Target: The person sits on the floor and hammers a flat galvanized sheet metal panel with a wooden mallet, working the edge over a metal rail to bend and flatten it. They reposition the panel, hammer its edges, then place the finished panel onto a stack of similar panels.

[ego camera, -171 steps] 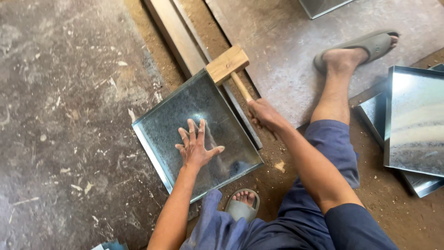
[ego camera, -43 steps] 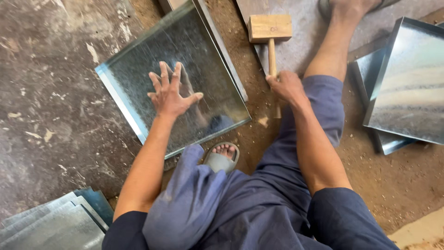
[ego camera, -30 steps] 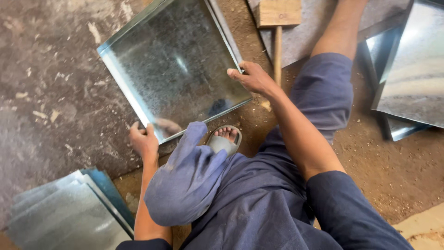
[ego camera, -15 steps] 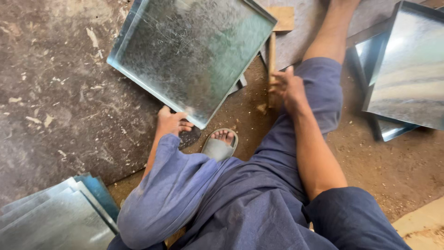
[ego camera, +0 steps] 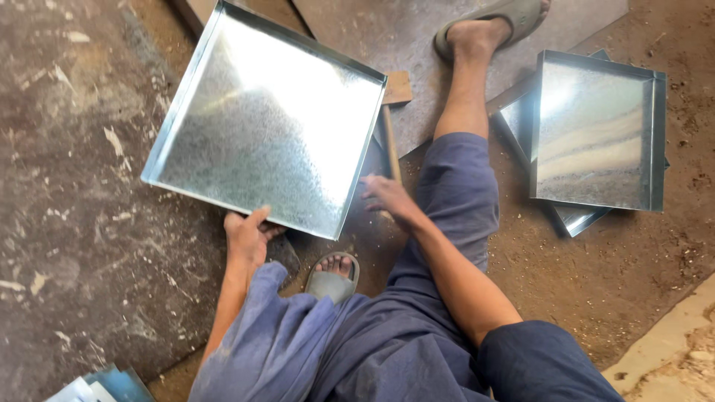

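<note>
A shiny square galvanized sheet-metal tray (ego camera: 268, 126) with shallow upturned edges is gripped at its near rim by the left hand (ego camera: 248, 232), while the right hand (ego camera: 387, 197) is spread loosely beside the wooden mallet's handle (ego camera: 391, 149).

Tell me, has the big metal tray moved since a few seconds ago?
Yes. The metal tray lay beside the wooden mallet, left palm flat on it; now it overlaps the mallet head, and the left hand grips its near edge.

Left hand (ego camera: 248, 234) under tilted tray (ego camera: 268, 126), seemingly.
</note>
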